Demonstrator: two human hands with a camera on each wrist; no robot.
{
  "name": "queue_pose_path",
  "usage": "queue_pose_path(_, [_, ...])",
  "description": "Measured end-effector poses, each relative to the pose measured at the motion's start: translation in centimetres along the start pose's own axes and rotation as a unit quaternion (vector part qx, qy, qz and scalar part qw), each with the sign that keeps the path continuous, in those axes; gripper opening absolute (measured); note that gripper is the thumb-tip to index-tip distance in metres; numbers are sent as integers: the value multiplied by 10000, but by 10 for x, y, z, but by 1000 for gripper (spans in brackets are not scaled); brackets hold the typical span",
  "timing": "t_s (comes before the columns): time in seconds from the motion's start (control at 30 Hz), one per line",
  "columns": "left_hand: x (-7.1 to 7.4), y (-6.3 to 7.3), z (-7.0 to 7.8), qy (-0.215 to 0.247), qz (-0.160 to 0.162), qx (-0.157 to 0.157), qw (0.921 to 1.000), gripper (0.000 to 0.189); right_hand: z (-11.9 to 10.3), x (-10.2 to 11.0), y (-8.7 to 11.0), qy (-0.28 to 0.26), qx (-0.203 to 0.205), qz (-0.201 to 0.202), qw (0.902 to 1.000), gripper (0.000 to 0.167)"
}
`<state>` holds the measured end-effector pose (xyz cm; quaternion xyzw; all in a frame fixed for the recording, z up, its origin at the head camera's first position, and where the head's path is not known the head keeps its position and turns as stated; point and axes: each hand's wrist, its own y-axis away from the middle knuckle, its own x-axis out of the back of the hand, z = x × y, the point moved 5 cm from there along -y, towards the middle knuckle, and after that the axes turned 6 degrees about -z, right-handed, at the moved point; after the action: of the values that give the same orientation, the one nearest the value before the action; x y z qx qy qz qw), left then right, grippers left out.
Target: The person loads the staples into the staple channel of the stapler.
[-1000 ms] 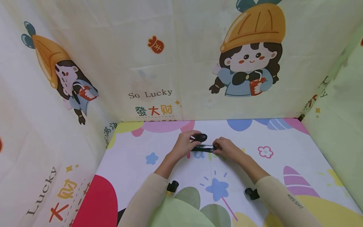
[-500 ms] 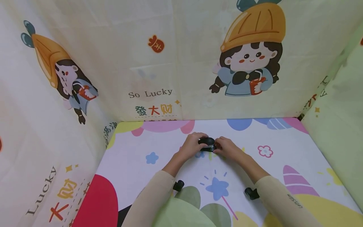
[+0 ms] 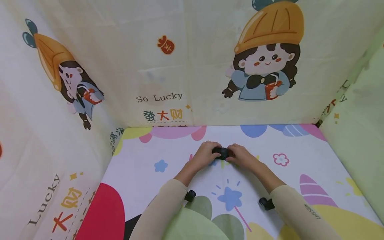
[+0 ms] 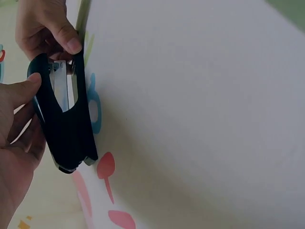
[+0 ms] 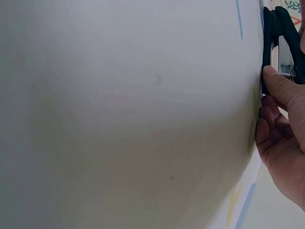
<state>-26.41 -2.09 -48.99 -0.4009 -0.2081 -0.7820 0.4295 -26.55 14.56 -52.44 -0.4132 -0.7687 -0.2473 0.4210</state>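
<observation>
A black stapler [image 3: 222, 154] sits between both hands near the far middle of the table. Its upper arm leans over the base, and a silver metal rail shows in the gap between them in the left wrist view. My left hand [image 3: 204, 154] grips the upper arm from the left, with the thumb [image 4: 32, 80] on its edge. From the other side my right hand [image 3: 241, 156] pinches the front end of the base, thumb [image 5: 279, 86] against it in the right wrist view. Some right-hand fingers are hidden behind the stapler.
The white tabletop [image 3: 252, 186] carries printed stars, flowers and colored shapes. Cream cloth walls [image 3: 207, 110] with cartoon prints rise behind it and along both sides. Small black devices [image 3: 190, 196] stick out at the wrists.
The stapler's upper arm was swung wide open and has come down over the base. My left hand moved right with it, toward the right hand, which stayed nearly still.
</observation>
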Motion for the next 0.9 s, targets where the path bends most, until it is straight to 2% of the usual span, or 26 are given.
queue_pose_path(0.27, [0, 0, 1, -173, -41, -5, 9998, 22, 1, 0, 1, -17, 6, -19, 10000, 32])
queue_pose_path(0.53, [-5, 1, 5, -375, -240, 304, 9985, 23, 0, -2, -1, -125, 15, -72, 9999, 31])
queue_pose_path(0.67, [-4, 2, 8, -429, -224, 312, 9983, 22, -1, -2, -1, -138, 72, -75, 9999, 31])
queue_pose_path(0.9, [-2, 1, 6, -409, -170, 195, 9988, 23, 0, 0, 0, -178, -89, -154, 9997, 31])
